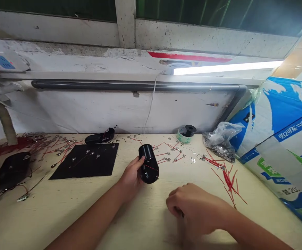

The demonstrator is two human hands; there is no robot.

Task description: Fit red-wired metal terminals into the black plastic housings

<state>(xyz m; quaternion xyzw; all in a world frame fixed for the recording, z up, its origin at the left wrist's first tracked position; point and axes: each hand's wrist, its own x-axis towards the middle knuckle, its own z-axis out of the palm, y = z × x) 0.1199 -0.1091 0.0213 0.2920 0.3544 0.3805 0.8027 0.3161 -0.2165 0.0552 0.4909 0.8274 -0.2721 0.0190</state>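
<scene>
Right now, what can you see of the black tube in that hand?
The black cylinder is a shiny, plastic-looking tube with rounded ends, tilted with its far end leaning left. The left hand grips its side. A thin red wire lies across its lower part. Whether it touches the cream tabletop, I cannot tell.

A fluorescent tube point(227, 68) glows along a grimy white wall point(114, 113) — dark window point(192, 10) above.

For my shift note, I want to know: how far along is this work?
Done, it seems: a wired black casing lies at the back. In hand: the left hand grips a black cylinder with red wire. Remaining: loose red wires and metal terminals lie out.
</scene>
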